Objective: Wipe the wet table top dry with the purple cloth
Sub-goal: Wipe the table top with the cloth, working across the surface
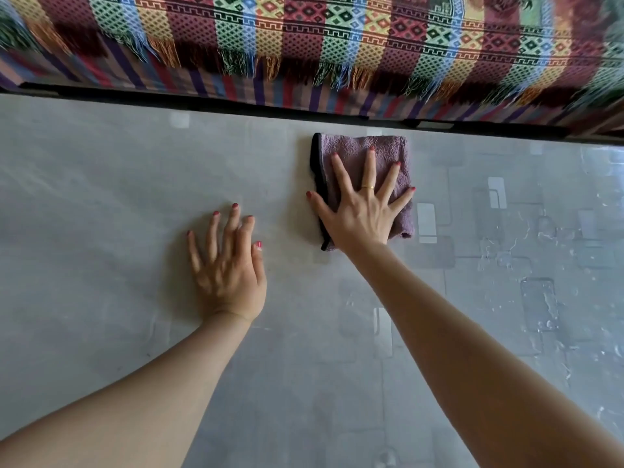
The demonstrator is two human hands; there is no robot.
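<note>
Right hand (363, 214) splayed flat on folded, dark-edged purple cloth (358, 153); left hand (229, 275) flat, apparently touching table top (101, 197).

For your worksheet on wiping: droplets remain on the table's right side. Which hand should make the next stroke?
Right hand: it already presses flat on the purple cloth, nearest the droplets. Left hand rests bare on the table.

Both hands flat, fingers spread: left (228, 271), right (359, 211).
</note>
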